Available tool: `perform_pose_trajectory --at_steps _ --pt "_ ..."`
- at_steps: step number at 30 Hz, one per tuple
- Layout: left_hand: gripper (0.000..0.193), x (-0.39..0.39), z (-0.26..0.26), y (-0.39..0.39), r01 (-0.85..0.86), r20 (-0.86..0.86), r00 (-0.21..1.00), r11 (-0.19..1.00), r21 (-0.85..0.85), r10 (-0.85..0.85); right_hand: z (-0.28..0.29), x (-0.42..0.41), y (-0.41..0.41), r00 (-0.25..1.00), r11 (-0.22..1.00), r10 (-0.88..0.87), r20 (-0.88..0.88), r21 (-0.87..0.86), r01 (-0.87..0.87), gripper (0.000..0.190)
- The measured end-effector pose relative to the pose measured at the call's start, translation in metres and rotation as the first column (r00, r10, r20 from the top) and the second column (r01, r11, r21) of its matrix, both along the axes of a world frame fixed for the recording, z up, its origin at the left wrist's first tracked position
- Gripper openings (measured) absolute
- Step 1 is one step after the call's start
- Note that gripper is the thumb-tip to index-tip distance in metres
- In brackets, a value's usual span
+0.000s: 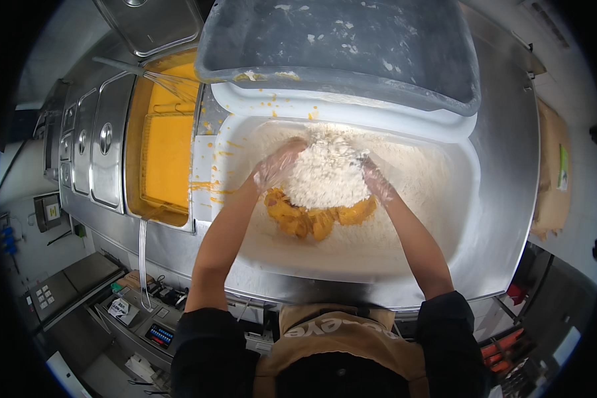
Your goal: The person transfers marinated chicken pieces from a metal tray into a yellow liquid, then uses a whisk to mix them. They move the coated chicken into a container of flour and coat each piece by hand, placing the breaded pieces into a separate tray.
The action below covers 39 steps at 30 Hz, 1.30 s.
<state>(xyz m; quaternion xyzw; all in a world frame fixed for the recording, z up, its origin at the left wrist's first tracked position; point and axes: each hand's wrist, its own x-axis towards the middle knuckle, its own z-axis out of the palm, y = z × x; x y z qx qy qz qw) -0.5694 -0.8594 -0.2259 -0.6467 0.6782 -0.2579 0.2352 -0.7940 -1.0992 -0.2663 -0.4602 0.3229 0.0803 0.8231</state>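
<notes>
A white plastic tub (470,199) holds pale flour (418,164). In its middle lie several pieces coated in orange batter (303,221), partly covered by a loose heap of flour (328,174). At the heap's left side is my left hand (281,161), in a clear plastic glove dusted with flour. My right hand (375,179), gloved likewise, is at the heap's right side. Both hands are blurred; flour hides many of the fingers, and a heap of flour lies or falls between them.
Left of the tub, a steel pan (194,149) holds orange batter with a wire basket (166,117) in it and a whisk (154,75) across its back. Lidded steel pans (105,164) stand farther left. A grey bin (338,45) rises behind the tub. Batter drips mark the tub's left rim.
</notes>
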Motion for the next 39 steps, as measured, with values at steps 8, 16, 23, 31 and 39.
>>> perform_pose_trajectory --at_steps 8,16,23,31,39 --pt "0.019 -0.055 0.135 0.057 -0.426 -0.696 0.343 0.765 0.483 0.631 0.074 -0.11 -0.059 0.789 0.128 0.321 -0.523 -0.802 -0.584 0.042" --pt "0.021 -0.082 0.021 0.122 -0.329 -0.544 0.414 0.678 0.658 0.73 0.006 -0.194 -0.063 0.672 0.52 0.295 -0.679 -0.476 -0.709 0.036" --pt "0.03 -0.071 -0.01 0.141 -0.301 -0.644 0.425 0.77 0.562 0.636 0.04 -0.12 0.024 0.725 0.999 0.009 -0.688 0.036 0.022 0.053" --pt "0.046 -0.095 0.052 0.129 -0.393 -0.526 -0.322 0.394 0.831 0.787 0.137 -0.106 0.059 0.889 0.964 0.121 -0.442 0.267 0.001 0.068" --pt "0.033 -0.084 0.083 0.157 -0.474 -0.491 0.574 0.755 0.453 0.655 0.158 -0.085 0.071 0.94 0.995 0.012 -0.341 0.094 0.021 0.078"
